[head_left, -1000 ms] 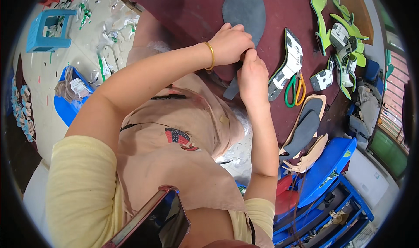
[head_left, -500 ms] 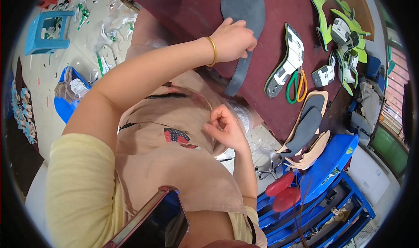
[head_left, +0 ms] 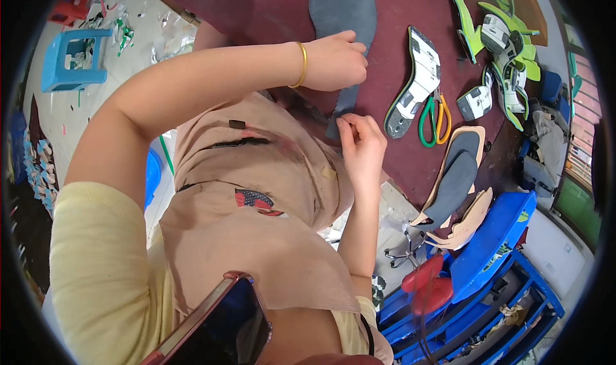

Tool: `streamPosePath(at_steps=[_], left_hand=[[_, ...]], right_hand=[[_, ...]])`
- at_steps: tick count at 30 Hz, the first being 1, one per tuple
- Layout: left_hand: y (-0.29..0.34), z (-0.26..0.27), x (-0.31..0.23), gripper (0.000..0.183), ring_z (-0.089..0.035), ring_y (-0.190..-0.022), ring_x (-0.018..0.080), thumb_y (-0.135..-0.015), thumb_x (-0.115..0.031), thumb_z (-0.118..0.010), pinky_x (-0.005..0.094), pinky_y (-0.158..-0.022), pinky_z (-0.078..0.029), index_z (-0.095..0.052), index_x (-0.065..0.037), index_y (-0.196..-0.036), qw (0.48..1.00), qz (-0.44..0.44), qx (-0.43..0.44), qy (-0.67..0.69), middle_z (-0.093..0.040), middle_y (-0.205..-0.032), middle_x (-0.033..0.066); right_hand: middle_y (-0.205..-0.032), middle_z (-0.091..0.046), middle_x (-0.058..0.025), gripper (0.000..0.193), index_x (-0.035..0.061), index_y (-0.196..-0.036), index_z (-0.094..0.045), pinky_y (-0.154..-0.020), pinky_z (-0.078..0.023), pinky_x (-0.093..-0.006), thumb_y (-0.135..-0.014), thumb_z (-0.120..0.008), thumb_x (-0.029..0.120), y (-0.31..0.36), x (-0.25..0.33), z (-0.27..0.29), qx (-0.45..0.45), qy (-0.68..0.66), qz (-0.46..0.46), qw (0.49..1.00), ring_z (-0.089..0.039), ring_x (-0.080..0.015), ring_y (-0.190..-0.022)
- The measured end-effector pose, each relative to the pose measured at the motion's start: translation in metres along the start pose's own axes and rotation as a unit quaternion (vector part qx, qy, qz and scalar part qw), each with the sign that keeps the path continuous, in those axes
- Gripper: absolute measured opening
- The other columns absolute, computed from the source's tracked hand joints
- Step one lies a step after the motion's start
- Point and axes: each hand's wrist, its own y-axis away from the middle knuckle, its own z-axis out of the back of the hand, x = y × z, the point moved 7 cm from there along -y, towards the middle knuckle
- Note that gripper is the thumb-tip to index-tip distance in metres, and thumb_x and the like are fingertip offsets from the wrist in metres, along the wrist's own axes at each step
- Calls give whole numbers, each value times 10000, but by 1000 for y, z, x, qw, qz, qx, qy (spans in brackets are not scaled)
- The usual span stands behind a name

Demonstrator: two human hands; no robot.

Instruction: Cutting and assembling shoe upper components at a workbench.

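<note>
A dark grey, sole-shaped insole [head_left: 343, 8] lies on the maroon tabletop, its wide end at the far side. My left hand [head_left: 333, 62], with a gold bangle on the wrist, is closed over its narrow middle. The fingers are curled, and their tips are partly hidden. My right hand [head_left: 364, 145] pinches the insole's narrow near end between thumb and fingers. To the right lies a sole with white patches [head_left: 417, 76]. Next to it are scissors [head_left: 436, 118] with one green and one yellow handle.
Lime-green sole pieces [head_left: 465, 18] pile up at the far right. Grey and beige insoles [head_left: 452, 179] lie by the table's right edge, beyond which stand blue crates [head_left: 494, 249]. A blue stool [head_left: 74, 60] stands on the scrap-strewn floor at left. A phone [head_left: 224, 326] hangs before my chest.
My right hand has risen from my lap to the insole's near end and pinches it. My left hand has come slightly nearer, still over the insole. The whole view has shifted a little.
</note>
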Motion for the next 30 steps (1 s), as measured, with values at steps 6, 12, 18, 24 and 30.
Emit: streamPosePath(at_steps=[6,12,18,24,30], left_hand=[[-21,8,-20,22,-571,-793,135,-695,-174,-645,271,-722,-381,-664,-180,-686,989,-87,52,-104,-631,-725,-43],[-31,1,-17,60,-545,-849,143,-638,-174,-678,265,-723,-400,-670,-159,-696,987,-85,108,-87,-626,-761,-50],[-30,-1,-21,61,-537,-861,152,-612,-178,-686,263,-723,-410,-672,-155,-668,985,-105,103,-93,-630,-764,-48],[-31,-4,-53,80,-520,-815,161,-664,-224,-638,271,-729,-386,-657,-163,-616,961,-181,127,-166,-614,-704,-40],[-31,-4,-55,97,-521,-818,156,-668,-237,-634,265,-729,-374,-654,-156,-619,954,-210,113,-180,-615,-717,-38]], right_hand=[[-767,-594,-119,89,29,-830,-612,-597,-448,-388,-810,-631,114,-7,-7,-5,5,22,-31,999,-584,-301,-657],[-793,-615,-94,114,50,-833,-620,-619,-452,-401,-814,-630,162,-8,-9,0,16,26,-37,999,-594,-311,-695],[-812,-622,-94,119,54,-831,-615,-628,-456,-417,-810,-632,170,-8,-10,-1,8,15,-13,1000,-602,-323,-730],[-842,-628,-104,120,51,-875,-608,-648,-461,-441,-822,-611,158,-10,-8,0,20,35,0,999,-605,-342,-767],[-858,-631,-117,121,43,-884,-606,-660,-464,-447,-828,-599,151,-10,-4,0,25,49,0,999,-605,-350,-779]])
